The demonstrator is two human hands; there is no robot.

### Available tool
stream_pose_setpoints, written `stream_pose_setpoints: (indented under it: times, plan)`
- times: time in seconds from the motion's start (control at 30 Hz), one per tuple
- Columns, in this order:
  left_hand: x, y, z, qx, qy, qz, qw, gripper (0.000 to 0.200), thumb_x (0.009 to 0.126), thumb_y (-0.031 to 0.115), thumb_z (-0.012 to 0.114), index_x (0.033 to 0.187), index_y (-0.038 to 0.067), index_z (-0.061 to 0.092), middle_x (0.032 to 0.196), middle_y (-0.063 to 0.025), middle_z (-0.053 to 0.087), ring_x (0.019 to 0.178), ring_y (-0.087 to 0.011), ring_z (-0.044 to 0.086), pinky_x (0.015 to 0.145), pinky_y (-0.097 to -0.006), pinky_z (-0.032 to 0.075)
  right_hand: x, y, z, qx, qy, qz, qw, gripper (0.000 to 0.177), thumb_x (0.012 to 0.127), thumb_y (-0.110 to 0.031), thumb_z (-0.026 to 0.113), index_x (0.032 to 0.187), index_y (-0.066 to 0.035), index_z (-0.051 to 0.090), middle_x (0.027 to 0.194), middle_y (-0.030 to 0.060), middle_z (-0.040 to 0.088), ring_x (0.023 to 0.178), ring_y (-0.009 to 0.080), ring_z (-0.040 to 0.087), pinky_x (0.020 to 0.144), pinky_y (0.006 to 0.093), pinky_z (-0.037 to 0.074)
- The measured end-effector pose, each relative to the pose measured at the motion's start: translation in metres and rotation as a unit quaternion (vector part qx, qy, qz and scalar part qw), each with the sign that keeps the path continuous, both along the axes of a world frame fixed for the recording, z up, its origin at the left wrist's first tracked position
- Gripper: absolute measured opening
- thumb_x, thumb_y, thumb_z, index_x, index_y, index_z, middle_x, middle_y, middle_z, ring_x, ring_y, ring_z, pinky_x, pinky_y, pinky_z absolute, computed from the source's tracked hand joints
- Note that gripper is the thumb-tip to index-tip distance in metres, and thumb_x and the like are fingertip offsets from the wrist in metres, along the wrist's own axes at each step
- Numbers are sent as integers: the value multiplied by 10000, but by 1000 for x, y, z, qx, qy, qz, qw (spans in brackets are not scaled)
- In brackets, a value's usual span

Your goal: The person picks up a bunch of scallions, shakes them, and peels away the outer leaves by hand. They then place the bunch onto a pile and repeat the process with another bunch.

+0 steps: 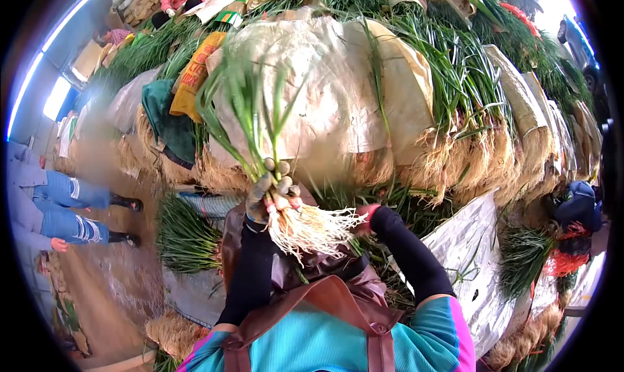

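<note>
Wet concrete floor (110,274), green onion bundles (185,235) lying on it, big sack-covered heap (325,92) behind

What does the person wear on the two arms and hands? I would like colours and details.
Both arms are in long black sleeves, coming out of a turquoise top trimmed in pink. The left hand has a grey work glove with pale pinkish fingertips; the right hand has a red glove.

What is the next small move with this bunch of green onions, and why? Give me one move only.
Probably bring the right hand onto the roots and comb them straight. The left hand grips the bunch of green onions upright just above the roots, which splay loosely toward the right hand, and it sits right at their tips.
</note>
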State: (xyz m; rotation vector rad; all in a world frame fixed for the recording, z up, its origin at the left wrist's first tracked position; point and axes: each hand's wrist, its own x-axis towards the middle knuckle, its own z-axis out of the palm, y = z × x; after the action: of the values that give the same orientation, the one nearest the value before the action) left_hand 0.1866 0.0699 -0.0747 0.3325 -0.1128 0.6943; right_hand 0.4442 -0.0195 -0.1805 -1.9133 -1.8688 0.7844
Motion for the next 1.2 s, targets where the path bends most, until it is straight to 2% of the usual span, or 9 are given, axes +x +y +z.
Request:
stream_pose_setpoints:
  times: [0.07, 0.2, 0.4, 0.43, 0.53, 0.63, 0.73, 0.93, 1.2]
  plan:
    - [15, -4, 16, -50, -1, 14, 999, 473, 887, 143, 474, 1332, 146, 316, 1160, -72, 535, 816, -223, 592, 697, -369, 515, 16, -6, 31, 72, 86, 159, 981, 254, 752, -324, 587, 831, -95, 660, 777, 149, 636, 647, 246, 618, 637, 340, 493]
    - [42, -6, -6, -67, 37, -70, 995, 413, 866, 166, 516, 1237, 8, 426, 1026, -141, 606, 710, -223, 607, 655, -391, 517, 43, 37, 96, 166, -196, -375, 891, 184, 747, -255, 625, 790, -80, 590, 701, 136, 615, 674, 302, 601, 607, 363, 487]
    - [55, 5, -53, -33, 275, -109, 955, 205, 860, 175, 533, 1015, 44, 562, 979, -154, 613, 619, -241, 587, 498, -312, 495, 5, 19, 53, 330, 159, -207, 907, 71, 697, -94, 613, 664, -80, 551, 594, 86, 559, 540, 204, 576, 486, 298, 464]
    - [62, 0, -56, -43, 262, -86, 960, 204, 854, 185, 544, 987, 31, 563, 913, -154, 609, 547, -213, 548, 452, -285, 475, -19, -1, 99, 300, -76, -167, 936, 123, 702, -136, 627, 656, -75, 530, 605, 96, 561, 545, 234, 571, 492, 306, 463]
    - [63, -14, -33, -55, 212, -109, 970, 187, 853, 166, 538, 975, 24, 542, 711, -121, 583, 548, -215, 535, 513, -318, 470, -47, -21, 98, 224, 100, -136, 960, 94, 735, -127, 612, 775, -46, 584, 590, 85, 547, 524, 245, 535, 508, 326, 447]
    - [68, -30, -22, -69, 119, -25, 990, 201, 871, 206, 509, 935, 51, 621, 990, -120, 617, 946, -310, 577, 845, -485, 450, -30, -31, 108, 143, 594, -301, 732, 126, 819, -115, 580, 752, -9, 576, 607, -5, 537, 533, 86, 508, 483, 231, 422]
    - [64, -31, -19, -43, 69, 5, 997, 261, 914, 223, 417, 981, 46, 597, 1069, -127, 587, 1036, -287, 547, 899, -480, 421, 18, -43, 95, 101, 267, -189, 939, 44, 777, -70, 585, 739, -49, 590, 624, 56, 583, 537, 139, 551, 484, 287, 429]
    - [56, -21, -16, 27, 41, -88, 995, 401, 914, 248, 414, 1270, 66, 391, 1129, -156, 559, 776, -231, 617, 587, -358, 512, 141, -14, 138, 196, -303, -493, 792, 253, 747, -328, 579, 746, -77, 615, 712, 151, 619, 663, 293, 611, 580, 383, 481]
    - [97, -32, 14, -11, 149, -82, 985, 227, 861, 164, 520, 1011, -4, 548, 1172, -207, 509, 1038, -285, 540, 847, -438, 471, 40, -23, 159, 253, -267, -413, 833, 211, 721, -259, 610, 622, -91, 531, 570, 87, 562, 557, 259, 591, 507, 364, 468]
